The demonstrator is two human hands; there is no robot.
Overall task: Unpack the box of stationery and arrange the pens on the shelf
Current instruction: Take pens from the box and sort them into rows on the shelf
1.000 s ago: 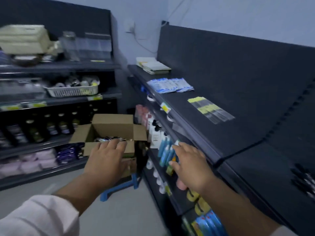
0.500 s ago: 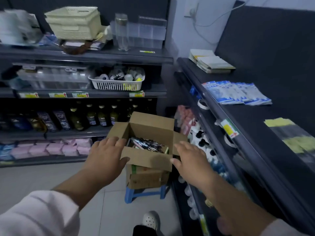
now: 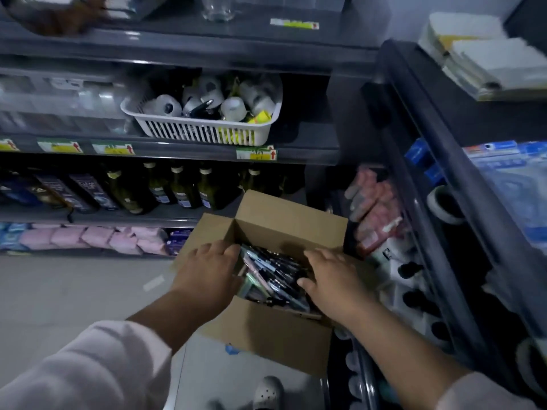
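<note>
An open cardboard box [image 3: 275, 329] stands low in the aisle, its flaps folded out. Inside lies a heap of pens [image 3: 275, 273], dark, pink and pale green. My left hand [image 3: 207, 270] reaches into the box from the left, fingers extended onto the pens' left edge. My right hand [image 3: 328, 276] lies over the pens on the right side, fingers spread and slightly bent; whether they hold any pen is hidden. The dark shelf [image 3: 461, 202] on the right runs along beside the box.
A white basket [image 3: 204, 131] of tape rolls sits on the middle shelf ahead, dark bottles [image 3: 183, 187] below it, pink packs [image 3: 97, 238] lowest. Blue packets [image 3: 509, 173] and paper stacks [image 3: 485, 60] lie on the right shelf. My shoe [image 3: 268, 392] shows on the grey floor.
The view has dropped and closed in on the box. Both hands went from the box's front edge into the box and onto the pens.
</note>
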